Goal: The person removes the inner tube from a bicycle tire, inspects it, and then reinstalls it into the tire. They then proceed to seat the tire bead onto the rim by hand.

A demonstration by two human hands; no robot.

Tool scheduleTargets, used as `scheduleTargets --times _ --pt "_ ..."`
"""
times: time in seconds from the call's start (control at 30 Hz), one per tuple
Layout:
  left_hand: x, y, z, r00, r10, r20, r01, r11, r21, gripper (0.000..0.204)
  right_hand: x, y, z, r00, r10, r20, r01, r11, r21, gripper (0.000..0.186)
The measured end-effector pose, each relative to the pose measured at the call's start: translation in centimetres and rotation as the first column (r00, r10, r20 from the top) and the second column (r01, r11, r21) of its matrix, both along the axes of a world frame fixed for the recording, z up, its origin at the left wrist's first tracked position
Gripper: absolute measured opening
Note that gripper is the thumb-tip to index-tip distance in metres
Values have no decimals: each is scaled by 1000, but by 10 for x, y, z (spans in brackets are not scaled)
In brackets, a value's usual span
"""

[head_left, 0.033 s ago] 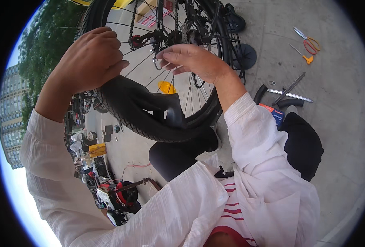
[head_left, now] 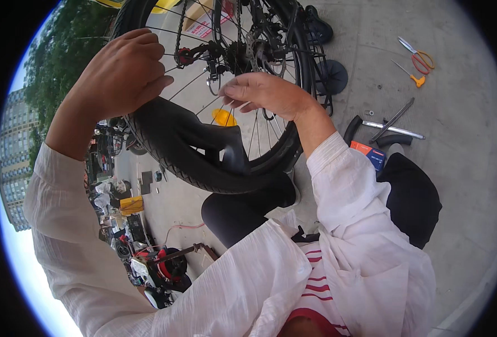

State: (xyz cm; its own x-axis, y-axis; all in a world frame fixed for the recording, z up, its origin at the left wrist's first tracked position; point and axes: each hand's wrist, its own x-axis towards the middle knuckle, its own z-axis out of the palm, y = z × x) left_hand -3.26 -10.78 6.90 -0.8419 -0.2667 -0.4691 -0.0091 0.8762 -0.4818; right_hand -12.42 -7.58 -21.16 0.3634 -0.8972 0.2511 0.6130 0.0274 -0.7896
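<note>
My left hand [head_left: 116, 78] curls over the left side of the bicycle's tyre [head_left: 186, 173], its fingers folded; their underside is hidden, so I cannot tell how tightly they close. My right hand [head_left: 266, 94], slightly blurred, is loosely spread before the spokes [head_left: 258, 135], below the hub [head_left: 239, 60], its fingers gently bent around nothing. The wheel stands before me; a black rubber tube [head_left: 189, 121] bulges from the tyre. On the ground to the right: scissors [head_left: 422, 63], a yellow-handled tool [head_left: 418, 82] and a small box [head_left: 370, 155].
</note>
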Motion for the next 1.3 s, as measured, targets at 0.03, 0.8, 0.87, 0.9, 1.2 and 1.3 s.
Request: scheduleTargets --times 0.03,0.8,0.87,0.9,1.2,1.3 --pt "2 -4 2 1000 6 6 -6 1000 -13 26 3 10 -8 991 92 -97 -94 996 -9 53" --pt "20 24 -29 999 -10 -40 12 999 36 36 87 96 -2 975 -57 215 1 968 252 51" --pt "18 22 -30 999 -4 -34 6 999 49 35 92 99 5 991 -97 89 63 943 326 51" --pt "18 20 -28 1000 2 -17 -1 999 54 36 94 100 9 981 -174 82 139 935 325 49" --pt "20 15 -29 997 -75 -22 77 994 82 40 105 108 17 941 -335 -33 330 897 294 34" --pt "21 14 -28 998 -66 13 65 995 81 40 106 110 19 918 -388 -74 393 874 285 33"
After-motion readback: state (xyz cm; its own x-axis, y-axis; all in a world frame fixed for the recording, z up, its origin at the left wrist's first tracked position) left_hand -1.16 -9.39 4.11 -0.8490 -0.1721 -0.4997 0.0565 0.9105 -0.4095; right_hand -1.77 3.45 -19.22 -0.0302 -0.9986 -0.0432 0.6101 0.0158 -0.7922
